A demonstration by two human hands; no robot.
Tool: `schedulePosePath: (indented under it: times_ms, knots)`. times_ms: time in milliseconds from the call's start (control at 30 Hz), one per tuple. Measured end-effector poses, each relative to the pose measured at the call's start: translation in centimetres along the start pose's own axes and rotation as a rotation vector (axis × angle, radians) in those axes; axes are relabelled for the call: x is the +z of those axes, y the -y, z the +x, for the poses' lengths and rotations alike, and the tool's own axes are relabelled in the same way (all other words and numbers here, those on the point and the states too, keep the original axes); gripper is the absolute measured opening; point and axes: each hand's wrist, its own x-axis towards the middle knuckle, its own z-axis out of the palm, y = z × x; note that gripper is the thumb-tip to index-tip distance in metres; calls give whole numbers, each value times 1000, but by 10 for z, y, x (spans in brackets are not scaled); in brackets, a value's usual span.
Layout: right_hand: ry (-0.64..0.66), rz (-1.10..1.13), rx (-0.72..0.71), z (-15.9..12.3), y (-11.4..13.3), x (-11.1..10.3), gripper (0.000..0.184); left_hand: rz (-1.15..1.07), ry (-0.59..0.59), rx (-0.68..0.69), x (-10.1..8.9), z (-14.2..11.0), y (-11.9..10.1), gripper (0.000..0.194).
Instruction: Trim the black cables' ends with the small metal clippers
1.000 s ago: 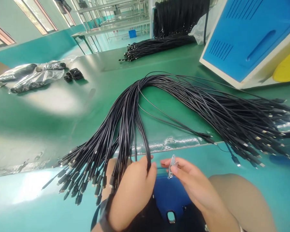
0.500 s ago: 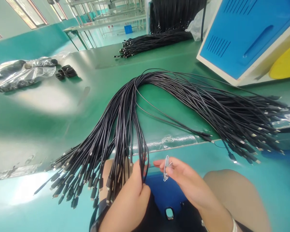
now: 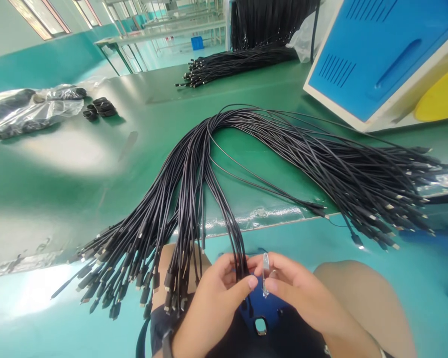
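A large bundle of black cables [image 3: 186, 169] arches over the table edge, with its connector ends fanned out at both sides. My left hand [image 3: 218, 298] is closed around a few strands, the held cables [image 3: 236, 238], drawn apart from the bundle, with their lower ends hanging below the fingers. Close on its right, my right hand [image 3: 302, 288] pinches small silver nail clippers [image 3: 265, 273] upright between thumb and fingers. The fingertips of the two hands nearly meet; whether they touch I cannot tell.
The green table [image 3: 145, 149] carries a second cable bundle [image 3: 231, 64] at the back, plastic-bagged items [image 3: 37, 112] and coiled black cables [image 3: 100, 108] at left. A blue and white machine housing [image 3: 381, 59] stands at right. Below the table edge are my knees [image 3: 362, 298].
My left hand has moved right with the held cables, pulling them away from the bundle and towards the nail clippers. My right hand has shifted slightly right and down.
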Motion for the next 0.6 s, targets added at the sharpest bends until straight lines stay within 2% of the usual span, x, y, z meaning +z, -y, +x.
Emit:
schedulePosePath:
  times_ms: [67,133,233,333,467,600]
  knots:
    - [-59,-55,15,0,3,1,16,-5,-68,2,6,0,11,19]
    - [-161,-67,14,-1,2,0,15,-34,-68,-29,9,0,17,19]
    - [-306,-50,28,-4,-2,-6,17,-221,55,-116,8,-2,18,27]
    - [-369,15,41,-8,-3,-7,24,-354,127,-141,7,-5,17,20]
    - [-412,265,-24,-10,3,7,29,-355,32,-128,13,-8,14,14]
    - [-345,499,-83,-8,12,28,20,-276,-97,-46,22,-10,2,17]
